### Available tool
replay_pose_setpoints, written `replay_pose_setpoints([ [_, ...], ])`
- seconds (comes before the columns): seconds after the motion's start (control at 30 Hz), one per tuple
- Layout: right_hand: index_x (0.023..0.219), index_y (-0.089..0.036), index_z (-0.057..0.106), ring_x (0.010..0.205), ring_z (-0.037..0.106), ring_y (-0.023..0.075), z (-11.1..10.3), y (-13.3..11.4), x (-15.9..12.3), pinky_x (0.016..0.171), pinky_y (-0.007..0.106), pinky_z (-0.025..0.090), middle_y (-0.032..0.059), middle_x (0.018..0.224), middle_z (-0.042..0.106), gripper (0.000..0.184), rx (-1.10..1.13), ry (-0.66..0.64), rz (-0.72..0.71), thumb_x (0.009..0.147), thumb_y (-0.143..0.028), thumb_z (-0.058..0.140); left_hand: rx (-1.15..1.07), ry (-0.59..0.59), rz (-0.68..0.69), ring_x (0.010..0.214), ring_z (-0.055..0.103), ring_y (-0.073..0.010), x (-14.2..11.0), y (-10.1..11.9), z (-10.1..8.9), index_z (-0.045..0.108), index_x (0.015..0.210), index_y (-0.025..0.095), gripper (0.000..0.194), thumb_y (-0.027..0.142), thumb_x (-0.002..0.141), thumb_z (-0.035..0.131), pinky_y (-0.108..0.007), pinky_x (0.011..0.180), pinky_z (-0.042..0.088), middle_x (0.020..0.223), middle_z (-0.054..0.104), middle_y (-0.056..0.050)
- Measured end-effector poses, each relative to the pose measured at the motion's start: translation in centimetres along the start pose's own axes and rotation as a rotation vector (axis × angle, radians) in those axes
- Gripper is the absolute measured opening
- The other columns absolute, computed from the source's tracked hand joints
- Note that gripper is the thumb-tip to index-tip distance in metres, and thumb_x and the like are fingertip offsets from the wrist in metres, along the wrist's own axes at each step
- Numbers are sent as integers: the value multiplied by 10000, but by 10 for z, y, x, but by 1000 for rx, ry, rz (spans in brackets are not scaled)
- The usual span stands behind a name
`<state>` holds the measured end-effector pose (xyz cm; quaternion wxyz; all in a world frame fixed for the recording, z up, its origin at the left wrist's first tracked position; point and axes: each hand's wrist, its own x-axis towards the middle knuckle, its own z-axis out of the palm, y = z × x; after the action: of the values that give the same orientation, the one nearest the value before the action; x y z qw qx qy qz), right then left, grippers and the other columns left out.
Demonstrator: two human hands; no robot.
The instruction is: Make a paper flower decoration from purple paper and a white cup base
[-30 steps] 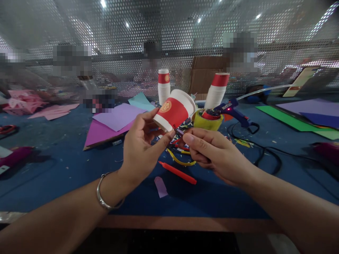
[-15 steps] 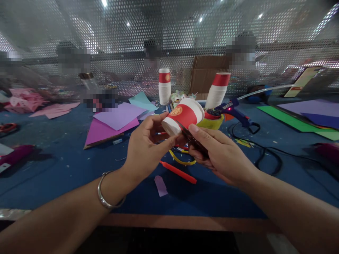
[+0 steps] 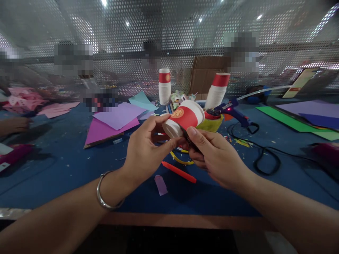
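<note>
A red and white paper cup (image 3: pixel 188 115) lies tilted in my left hand (image 3: pixel 144 148), its base toward me and its rim away to the upper right. The thumb is near the base edge, and the fingers reach behind the cup. My right hand (image 3: pixel 215 155) is closed around dark scissors (image 3: pixel 191 139), mostly covered by the fingers. Their thin blade lies against the cup's side close to the base. Under the hands, an orange-red marker (image 3: pixel 179 172) and a small purple paper piece (image 3: pixel 160 185) rest on the blue table (image 3: pixel 217 199).
Two cup stacks (image 3: pixel 164 92) (image 3: pixel 217 92) stand behind. A blue glue gun (image 3: pixel 234 110) leans at a yellow container (image 3: pixel 212 124), its black cord (image 3: pixel 267 173) looping right. Coloured paper sheets (image 3: pixel 119 115) (image 3: pixel 287 119) lie on both sides. Another person's hand (image 3: pixel 16 125) is at the left edge.
The cup has shifted right and slightly down, turning its base more toward me. The scissors' blade came into view along its side, then became more covered. Another person's hand appeared at left.
</note>
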<state>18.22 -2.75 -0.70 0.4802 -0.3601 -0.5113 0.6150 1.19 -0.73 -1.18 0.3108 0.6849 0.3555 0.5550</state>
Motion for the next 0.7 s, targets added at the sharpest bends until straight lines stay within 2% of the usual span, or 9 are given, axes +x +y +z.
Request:
replay_pose_setpoints([
  [0.13, 758, -179, 596, 457, 245, 31, 0, -1, 0, 371, 227, 129, -21, 683, 491, 485, -24, 13, -8, 782, -647, 722, -44, 7, -33, 929, 732, -211, -1, -1, 2, 653, 1150, 210, 522, 239, 687, 892, -329, 795, 640, 1016, 761, -45],
  [0.33, 744, -187, 621, 456, 240, 44, -2, -3, -1, 370, 245, 144, -34, 636, 458, 472, -47, 19, -25, 765, -642, 741, -113, 2, -67, 918, 721, -195, 1, 3, 3, 660, 1122, 202, 518, 234, 666, 901, -317, 788, 634, 999, 752, -39],
  [0.53, 705, -190, 596, 471, 310, 61, -6, 0, 1, 385, 229, 195, -41, 589, 423, 483, -141, 61, -53, 827, -651, 674, -324, 8, -161, 858, 706, -141, 1, 4, 8, 651, 1128, 236, 336, 318, 830, 783, -285, 782, 610, 959, 730, -13],
  [0.63, 712, -189, 595, 483, 317, 61, -6, 1, 1, 386, 226, 203, -30, 626, 450, 489, -192, 64, -88, 828, -658, 667, -340, 31, -197, 872, 703, -141, -1, 2, 11, 640, 1121, 226, 338, 316, 829, 785, -297, 824, 603, 989, 718, -16],
  [0.7, 707, -188, 590, 487, 312, 63, -5, 2, 1, 382, 227, 201, -26, 632, 447, 500, -219, 61, -113, 838, -668, 646, -334, 51, -172, 885, 706, -142, -3, 3, 12, 622, 1111, 215, 335, 310, 832, 783, -303, 842, 602, 1011, 714, -24],
])
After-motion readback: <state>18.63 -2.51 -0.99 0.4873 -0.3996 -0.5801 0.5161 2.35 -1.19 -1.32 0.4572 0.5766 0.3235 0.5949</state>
